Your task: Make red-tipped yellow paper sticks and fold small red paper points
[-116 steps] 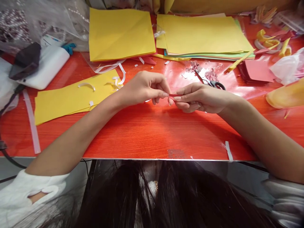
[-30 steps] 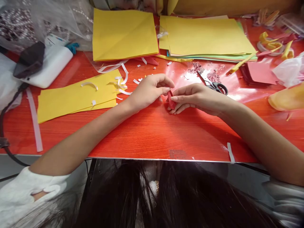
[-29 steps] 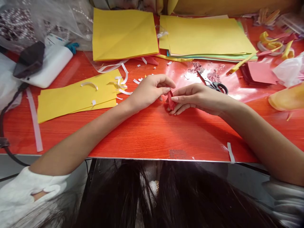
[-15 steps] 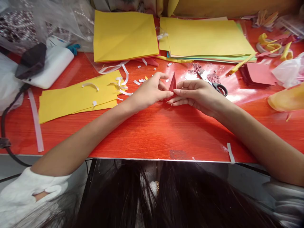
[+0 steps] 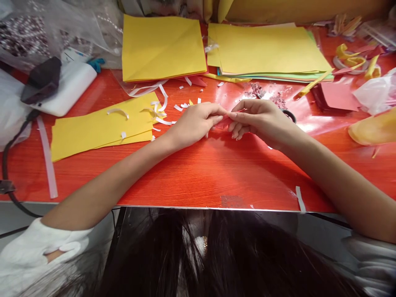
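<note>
Between my fingertips is a small piece of folded red paper [image 5: 223,123], mostly hidden by my hands. My left hand [image 5: 198,122] grips its left side, thumb and fingers pinched together. On the other side, my right hand [image 5: 258,121] pinches the same paper with thumb and index finger, its other fingers curled below. The fingertips of both hands meet at the top of the paper. Just behind my right hand lies a pair of scissors [image 5: 290,116], its black handle partly covered, near a heap of dark red glittery bits [image 5: 278,100].
Yellow paper strips [image 5: 102,126] with white offcuts lie at left. Behind stand two stacks of yellow sheets [image 5: 163,47] and coloured paper [image 5: 269,49]. Red paper pieces [image 5: 338,96] and a yellow roll [image 5: 373,127] are at right. A white device [image 5: 69,88] with a cable sits far left.
The red paper stood up as a pointed fold between my hands; now it is lower and more covered. My left fingers have come over its top and my hands have drawn together.
</note>
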